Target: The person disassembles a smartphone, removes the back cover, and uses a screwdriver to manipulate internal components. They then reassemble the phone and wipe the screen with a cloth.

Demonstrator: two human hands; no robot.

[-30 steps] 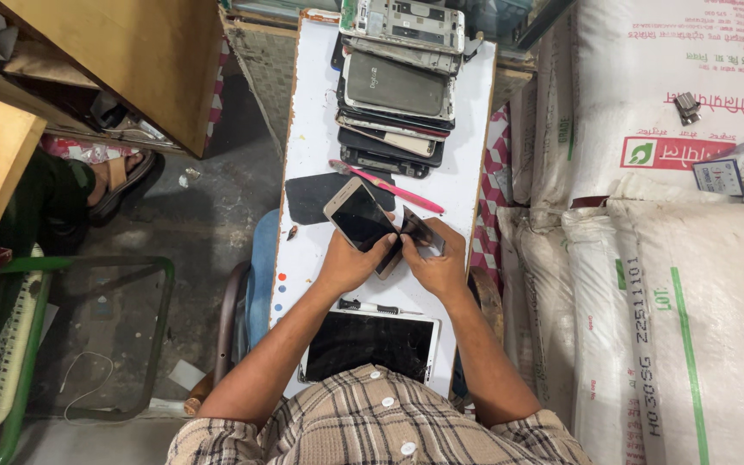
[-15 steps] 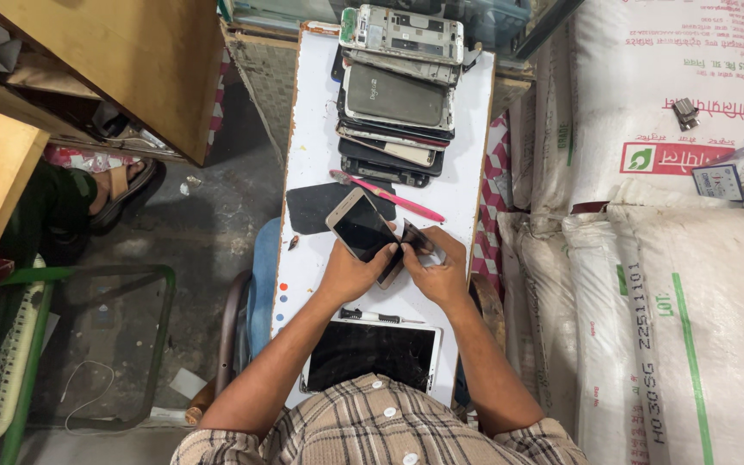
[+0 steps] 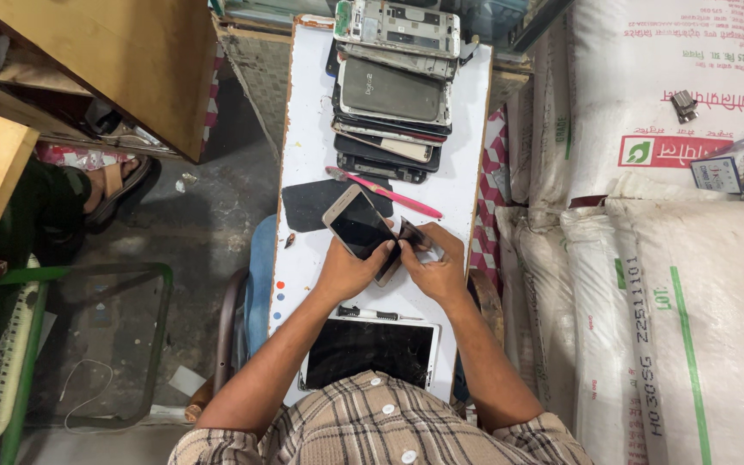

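- The desk (image 3: 303, 138) is a narrow white board that runs away from the person, between sacks (image 3: 647, 284) on the right and bare floor on the left.
- A tablet (image 3: 370, 349) lies flat at the near end, just under the forearms.
- A pile of phones (image 3: 393, 95) stands at the far end, well apart from both hands.
- The phone (image 3: 360, 229) is held above the middle of the desk, screen up. Its long axis goes diagonal, from far-left down to near-right.
- The left hand (image 3: 348, 271) is closed on the near-left edge of the phone and carries it.
- The right hand (image 3: 434, 265) meets the near-right end of the phone, with fingers pinched on a small dark piece (image 3: 412, 234). What this piece is, I cannot tell.
- A pink tool (image 3: 385, 192) lies just beyond the phone, also diagonal.
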